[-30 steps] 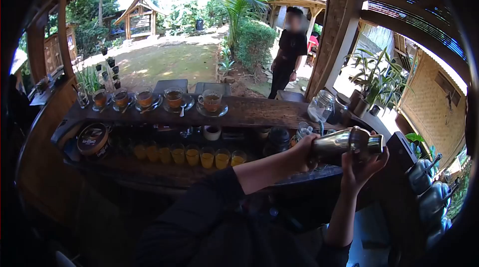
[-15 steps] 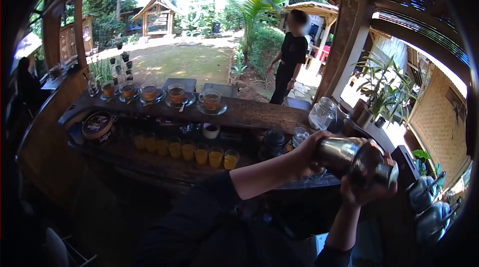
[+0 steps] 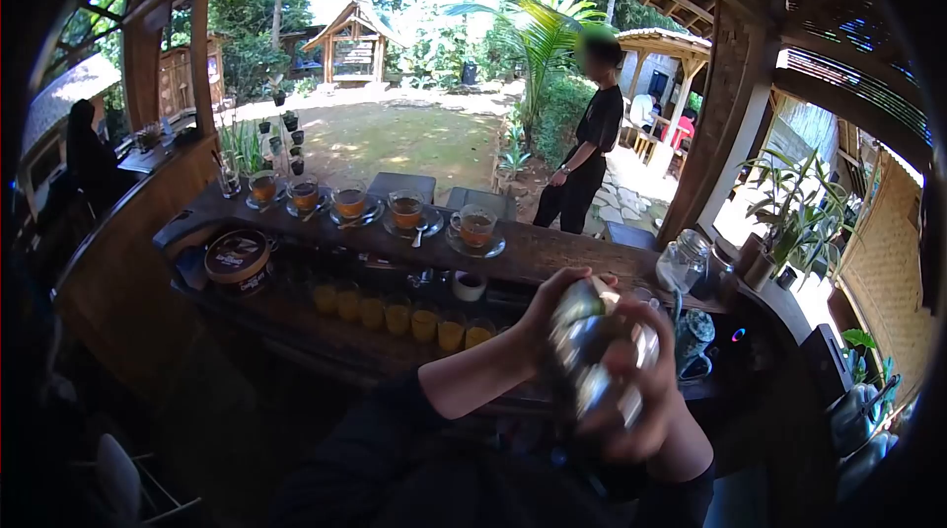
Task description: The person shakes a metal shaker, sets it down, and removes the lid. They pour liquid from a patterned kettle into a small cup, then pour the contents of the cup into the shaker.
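A shiny metal cocktail shaker (image 3: 584,340) is tilted in front of me, blurred by motion. My left hand (image 3: 554,313) wraps round its far-left side. On the near-right side, my right hand (image 3: 646,380) grips it, its fingers smeared. Beyond the shaker, a row of several glasses of orange drink (image 3: 424,323) stands on the lower counter shelf. Several glass cups of amber drink (image 3: 349,200) sit on saucers along the raised counter, some with spoons.
The wooden counter (image 3: 582,257) curves across in front of me. A glass jar (image 3: 683,262) and a potted plant (image 3: 789,197) stand at its right. At left is a round brown tub (image 3: 238,260). Metal kettles (image 3: 868,419) are at far right. A person (image 3: 592,133) in black stands outside.
Both hands have swung the shaker left and closer to me, turning it more upright. My view has shifted left. The person outside has turned toward the left.
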The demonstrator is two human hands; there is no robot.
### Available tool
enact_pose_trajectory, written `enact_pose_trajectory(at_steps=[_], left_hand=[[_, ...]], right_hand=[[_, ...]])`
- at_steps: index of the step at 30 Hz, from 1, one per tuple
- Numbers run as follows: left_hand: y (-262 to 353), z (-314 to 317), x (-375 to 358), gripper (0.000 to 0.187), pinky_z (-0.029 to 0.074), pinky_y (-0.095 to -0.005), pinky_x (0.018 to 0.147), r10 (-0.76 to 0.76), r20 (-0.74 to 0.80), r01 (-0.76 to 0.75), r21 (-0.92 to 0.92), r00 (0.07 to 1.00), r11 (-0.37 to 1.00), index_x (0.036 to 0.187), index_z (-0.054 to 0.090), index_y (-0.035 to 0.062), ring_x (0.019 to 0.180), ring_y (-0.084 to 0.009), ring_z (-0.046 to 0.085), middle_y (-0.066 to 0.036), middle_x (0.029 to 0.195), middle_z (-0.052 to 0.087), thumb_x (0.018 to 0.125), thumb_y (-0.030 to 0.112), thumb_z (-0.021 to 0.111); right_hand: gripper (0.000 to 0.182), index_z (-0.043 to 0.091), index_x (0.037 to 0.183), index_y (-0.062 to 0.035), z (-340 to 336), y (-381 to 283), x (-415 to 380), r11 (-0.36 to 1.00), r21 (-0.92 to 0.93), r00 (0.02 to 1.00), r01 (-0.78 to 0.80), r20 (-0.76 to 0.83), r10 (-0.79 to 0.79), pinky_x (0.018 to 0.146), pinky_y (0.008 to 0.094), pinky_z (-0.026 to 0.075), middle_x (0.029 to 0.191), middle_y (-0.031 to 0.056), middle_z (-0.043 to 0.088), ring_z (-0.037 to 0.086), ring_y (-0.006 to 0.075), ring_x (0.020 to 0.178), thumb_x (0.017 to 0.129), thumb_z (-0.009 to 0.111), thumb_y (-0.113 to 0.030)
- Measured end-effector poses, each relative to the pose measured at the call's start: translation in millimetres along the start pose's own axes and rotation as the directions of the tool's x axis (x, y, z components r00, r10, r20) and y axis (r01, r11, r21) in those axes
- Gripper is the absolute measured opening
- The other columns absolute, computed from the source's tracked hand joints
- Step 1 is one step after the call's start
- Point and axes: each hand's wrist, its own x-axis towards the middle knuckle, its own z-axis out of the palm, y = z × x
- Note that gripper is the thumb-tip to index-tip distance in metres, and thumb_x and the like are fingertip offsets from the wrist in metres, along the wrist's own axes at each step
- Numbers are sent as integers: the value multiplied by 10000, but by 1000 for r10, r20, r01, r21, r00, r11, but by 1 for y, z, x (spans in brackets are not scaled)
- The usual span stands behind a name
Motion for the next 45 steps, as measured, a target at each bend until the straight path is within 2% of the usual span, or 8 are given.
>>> enact_pose_trajectory(at_steps=[9, 16, 21, 28, 33, 36, 41, 45], left_hand=[[82, -129, -99, 332, 484, -419, 770, 71, -93, -90, -224, 993, 971, 1040, 539, 120, 907, -212, 583, -64, 991, 581, 843, 386, 506], [150, -76, -199, 354, 375, -409, 819, 507, 383, -568, 59, 772, 821, 1094, 531, 193, 928, -218, 469, -42, 1004, 504, 882, 458, 428], [168, -208, -257, 397, 381, -384, 924, 427, 192, -398, -176, 884, 901, 1213, 444, 213, 1115, -162, 446, -18, 1151, 500, 881, 429, 451], [205, -106, -298, 357, 358, -406, 847, 653, 363, -702, 6, 665, 712, 1064, 538, 157, 864, -259, 473, -85, 918, 459, 883, 445, 431], [208, -202, -313, 395, 509, -412, 662, 550, -242, -565, 9, 799, 825, 1127, 507, 176, 942, -229, 574, -37, 1056, 566, 829, 436, 512], [194, -123, -284, 381, 477, -374, 724, 883, -402, -892, 265, 243, 366, 1112, 518, 166, 950, -231, 529, -52, 1098, 528, 860, 448, 479], [221, -104, -323, 313, 438, -414, 809, 705, 125, -710, -7, 698, 704, 1023, 557, 147, 881, -259, 527, -76, 978, 495, 885, 408, 452], [214, -188, -326, 287, 473, -399, 748, 588, -321, -593, 93, 743, 800, 1044, 561, 152, 814, -192, 585, -53, 874, 594, 851, 359, 516]], right_hand=[[747, 438, 1201, -137, 161, 57, 36, 567, 549, 735, -614, 137, 664, 905, 466, 406, 1230, 171, 430, 443, 367, 1127, 558, 806, -231], [554, 435, 1165, -421, 218, -5, 129, 749, 389, 821, 536, -34, -570, 829, 507, 456, 1303, 26, 410, 402, 405, 1152, 702, 564, -146], [668, 468, 1209, -161, 333, 31, 125, 539, 712, 888, -450, 293, 353, 934, 484, 370, 1240, 166, 441, 406, 390, 1147, 597, 736, -186], [421, 466, 1087, -396, 323, -35, 161, 652, 476, 786, 590, -155, -599, 879, 552, 396, 1288, -33, 420, 400, 373, 1179, 727, 584, -213], [674, 423, 1191, -102, 403, 31, 155, 542, 733, 907, -411, 266, 328, 921, 414, 379, 1185, 172, 472, 474, 351, 1097, 612, 767, -138], [622, 439, 1184, -192, 370, 11, 177, 734, 670, 984, 109, 31, -175, 895, 511, 386, 1210, 138, 473, 477, 351, 1088, 642, 743, -167], [579, 436, 1156, -399, 359, -20, 179, 614, 485, 768, 623, -230, -598, 871, 540, 411, 1284, 30, 427, 414, 392, 1152, 662, 656, -190], [611, 502, 1144, -239, 406, 17, 171, 425, 799, 891, -426, 290, 350, 915, 479, 390, 1203, 139, 465, 412, 432, 1129, 586, 749, -198]])
